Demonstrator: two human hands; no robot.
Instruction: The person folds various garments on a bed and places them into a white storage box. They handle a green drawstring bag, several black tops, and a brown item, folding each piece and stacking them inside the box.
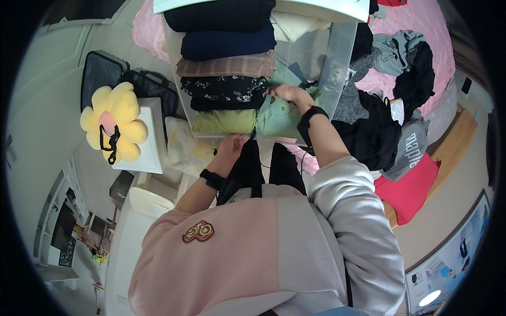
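A clear plastic drawer (336, 67) with a white front holds a row of folded clothes: black, navy (229, 42), brown plaid (225, 65), black floral (225, 87) and lime green (225, 121). My right hand (285, 93) is inside it, over a mint-green garment (276, 118), its fingertips at the right end of the black floral cloth; whether they grip cannot be told. At the drawer's near edge, by the lime cloth, is my left hand (234, 144), fingers curled and partly hidden. Both wrists wear black bands.
To the right, a pink-covered surface (438, 79) bears grey and black clothes (369, 138), a grey plastic bag (409, 150) and a red cushion (415, 189). A yellow flower cushion (122, 134) rests on a white box (154, 138) at left, beside an open dark suitcase (102, 75).
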